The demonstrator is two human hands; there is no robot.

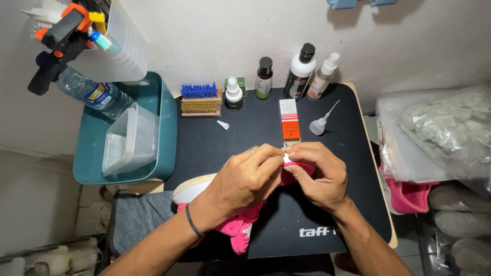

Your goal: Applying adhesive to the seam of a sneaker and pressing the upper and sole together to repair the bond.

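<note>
A pink sneaker [240,225] with a white sole lies on the black mat [245,138], held up between both hands. My left hand [245,179] grips its upper from the left, a ring on one finger and a dark band at the wrist. My right hand [319,176] pinches the pink heel edge [299,168] from the right. The fingertips of both hands meet on a small white piece at the shoe's rim; what it is I cannot tell. Most of the shoe is hidden under my hands.
Behind the hands lie an orange-and-white box [289,120], a small squeeze bottle with a thin nozzle [320,122], a white cap [223,124], two brushes [200,99] and several bottles [299,71]. A teal tub [92,153] holding a clear container sits left. Bagged items [440,133] sit right.
</note>
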